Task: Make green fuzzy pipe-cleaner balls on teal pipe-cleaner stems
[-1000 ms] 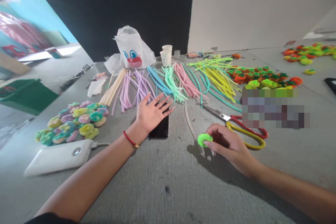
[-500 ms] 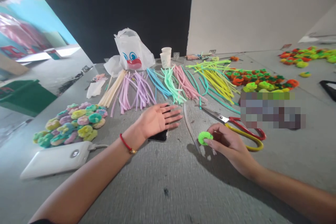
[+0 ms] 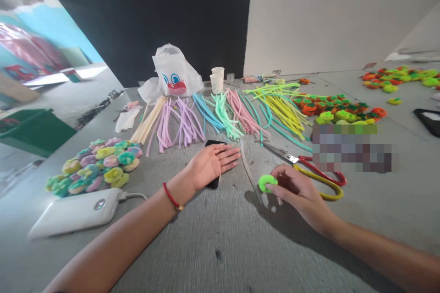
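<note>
Along the left of the grey counter, a heap of pastel pipe-cleaner flowers sits just behind a white power bank, its cable trailing right; the left hand lies flat and palm down, its grip released, on a black smartphone, which shows beyond the fingers and below the palm; farther off fan out bundles of cut pipe cleaners in cream, lilac, blue, mint, pink and yellow, with a white plastic bag printed with a clown face and white cups behind them; toward the right, the right hand has its grip clenched, pinching a green pipe-cleaner ring at the fingertips; just beyond lie scissors with red and yellow handles, then heaps of orange and lime pompoms.
</note>
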`<state>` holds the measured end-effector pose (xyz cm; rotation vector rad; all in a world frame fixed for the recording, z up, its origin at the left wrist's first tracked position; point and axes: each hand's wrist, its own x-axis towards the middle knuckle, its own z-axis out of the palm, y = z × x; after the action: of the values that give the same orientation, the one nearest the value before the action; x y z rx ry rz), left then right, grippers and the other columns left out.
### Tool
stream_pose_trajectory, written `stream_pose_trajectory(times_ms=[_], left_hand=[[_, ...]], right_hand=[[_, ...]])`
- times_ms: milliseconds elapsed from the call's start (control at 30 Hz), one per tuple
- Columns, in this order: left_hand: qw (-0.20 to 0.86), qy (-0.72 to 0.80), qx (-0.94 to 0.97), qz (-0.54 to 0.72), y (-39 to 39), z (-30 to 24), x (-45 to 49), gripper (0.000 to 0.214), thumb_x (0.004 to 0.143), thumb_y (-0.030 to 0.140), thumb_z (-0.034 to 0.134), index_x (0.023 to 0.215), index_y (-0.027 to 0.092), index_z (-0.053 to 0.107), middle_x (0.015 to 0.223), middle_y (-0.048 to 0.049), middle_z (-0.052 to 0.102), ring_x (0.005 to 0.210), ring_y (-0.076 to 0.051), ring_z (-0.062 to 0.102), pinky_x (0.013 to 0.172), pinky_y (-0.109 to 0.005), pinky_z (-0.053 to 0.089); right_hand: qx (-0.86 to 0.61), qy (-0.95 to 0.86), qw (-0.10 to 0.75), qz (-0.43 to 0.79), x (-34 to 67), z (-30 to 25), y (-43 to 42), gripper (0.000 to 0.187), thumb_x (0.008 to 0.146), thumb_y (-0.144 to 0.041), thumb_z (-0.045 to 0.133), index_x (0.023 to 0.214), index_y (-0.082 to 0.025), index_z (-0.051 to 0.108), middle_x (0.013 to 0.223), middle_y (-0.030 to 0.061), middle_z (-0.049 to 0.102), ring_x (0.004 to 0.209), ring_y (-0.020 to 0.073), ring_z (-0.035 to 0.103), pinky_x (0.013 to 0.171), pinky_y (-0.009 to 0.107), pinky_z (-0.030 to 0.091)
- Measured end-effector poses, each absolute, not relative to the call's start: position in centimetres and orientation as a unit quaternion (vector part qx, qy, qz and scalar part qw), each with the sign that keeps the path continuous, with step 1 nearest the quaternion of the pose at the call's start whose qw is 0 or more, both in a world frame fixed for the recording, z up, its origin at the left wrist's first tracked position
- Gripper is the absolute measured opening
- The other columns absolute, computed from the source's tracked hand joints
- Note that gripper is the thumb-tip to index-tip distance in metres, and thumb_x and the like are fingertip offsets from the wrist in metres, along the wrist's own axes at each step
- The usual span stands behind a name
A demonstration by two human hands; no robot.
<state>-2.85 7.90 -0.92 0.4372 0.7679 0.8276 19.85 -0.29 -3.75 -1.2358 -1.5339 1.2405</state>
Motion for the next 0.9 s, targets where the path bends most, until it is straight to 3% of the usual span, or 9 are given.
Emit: stream_pose_trajectory(times_ms=[167,267,433,667,800,900], left_hand=[[0.790,0.390,0.248,0.404,8.9,-0.6,-3.8,0.015,0.085,0.018,0.049,0.094,0.012,0.058,0.118,-0.0206,0.063,0.109,-0.028,0.062,0.094,-0.041,0.048],[0.748,0.424,0.363,0.358,9.5,-0.4,-4.7,0.014,0.083,0.025,0.056,0.092,0.015,0.060,0.109,-0.0176,0.066,0.094,-0.029,0.068,0.078,-0.041,0.053],[0.687,0.453,0.510,0.252,9.7,0.2,-5.9,0.023,0.080,0.038,0.060,0.083,0.016,0.063,0.095,-0.0130,0.069,0.074,-0.027,0.071,0.052,-0.029,0.052],[0.659,0.439,0.597,0.128,10.8,0.5,-8.4,0.035,0.082,0.048,0.056,0.071,0.015,0.065,0.059,-0.0089,0.068,0.042,-0.013,0.059,0.042,-0.022,0.045],[0.623,0.430,0.651,0.052,11.7,1.0,-10.3,0.038,0.083,0.051,0.055,0.073,0.017,0.068,0.058,-0.0115,0.067,0.041,-0.014,0.058,0.040,-0.023,0.043],[0.609,0.444,0.654,0.065,12.1,1.0,-11.2,0.041,0.083,0.054,0.053,0.073,0.018,0.069,0.058,-0.0120,0.067,0.043,-0.016,0.060,0.040,-0.024,0.043]], right_hand=[[-0.488,-0.608,0.393,0.488,19.8,-3.6,-0.3,0.028,0.081,-0.044,0.064,0.085,-0.019,0.050,0.066,-0.0034,0.048,0.055,0.0091,0.044,0.049,0.023,0.034],[-0.485,-0.606,0.395,0.491,19.8,-3.6,-0.3,0.029,0.082,-0.044,0.063,0.087,-0.019,0.050,0.065,-0.0036,0.047,0.054,0.0092,0.043,0.048,0.023,0.034],[-0.485,-0.611,0.391,0.489,19.8,-3.8,-0.3,0.029,0.082,-0.045,0.062,0.086,-0.020,0.049,0.067,-0.0027,0.049,0.055,0.0098,0.044,0.049,0.023,0.036],[-0.487,-0.620,0.382,0.482,19.7,-3.4,-0.3,0.029,0.080,-0.044,0.064,0.084,-0.020,0.050,0.064,-0.0040,0.046,0.054,0.0096,0.043,0.048,0.023,0.034],[-0.485,-0.621,0.382,0.483,19.7,-3.3,-0.2,0.028,0.080,-0.043,0.065,0.083,-0.019,0.050,0.062,-0.0047,0.045,0.052,0.0091,0.042,0.048,0.022,0.033],[-0.479,-0.621,0.379,0.492,19.7,-3.4,-0.2,0.027,0.080,-0.043,0.064,0.085,-0.020,0.050,0.062,-0.0049,0.044,0.054,0.0097,0.043,0.049,0.022,0.035]])
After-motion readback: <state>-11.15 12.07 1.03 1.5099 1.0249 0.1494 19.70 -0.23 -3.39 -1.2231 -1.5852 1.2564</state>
